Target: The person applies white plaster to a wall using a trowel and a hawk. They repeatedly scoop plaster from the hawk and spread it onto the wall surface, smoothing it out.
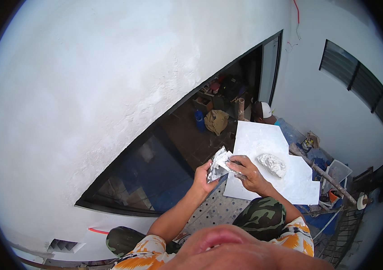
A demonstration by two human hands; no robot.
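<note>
In front of me, my left hand [202, 177] is closed on a flat metal scraper [214, 173] with white putty [221, 157] heaped on it. My right hand [249, 173] grips a smaller putty knife [233, 164], its blade meeting the putty at the left hand's tool. The fingers partly cover both tools. Just right of my right hand, a mound of white putty [272, 165] sits on an irregular white board [250, 137]. White smears mark my right fingers.
A white plastered wall [110, 67] rises on the left above a dark-framed opening [124, 157]. Below me is a perforated platform [211, 209]. Beyond the board, a person in a white cap [263, 109] is lower down. Wooden poles [331, 178] and a clear bin [338, 171] stand right.
</note>
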